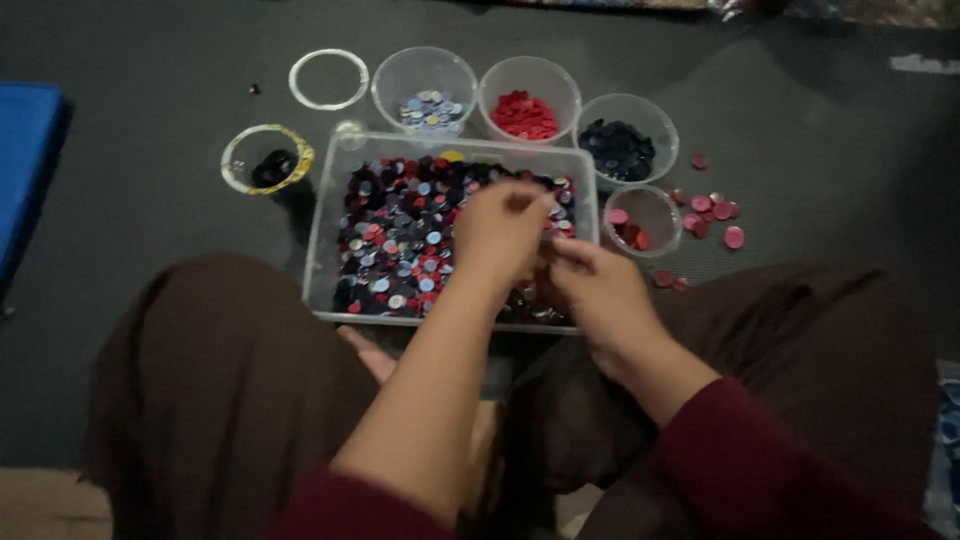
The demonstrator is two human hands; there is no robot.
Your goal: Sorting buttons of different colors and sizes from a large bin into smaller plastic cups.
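Note:
A clear rectangular tub (330, 215) on the dark floor holds a heap of mixed red, blue, pale and dark buttons (400, 240). Both hands hover over its right half. My left hand (500, 232) has its fingers curled down into the buttons. My right hand (598, 290) sits beside it, fingertips pinched together near the left hand's; what they hold is too small to tell. Behind the tub stand clear cups: one with pale blue buttons (428, 108), one with red buttons (525, 115), one with dark buttons (620, 150).
A small cup with pink buttons (640, 222) sits right of the tub, with loose pink buttons (715, 215) on the floor beside it. A yellow-rimmed cup (265, 160) and a clear ring lid (328, 78) lie at the left. A blue mat (25, 160) is far left. My brown-clad knees frame the tub.

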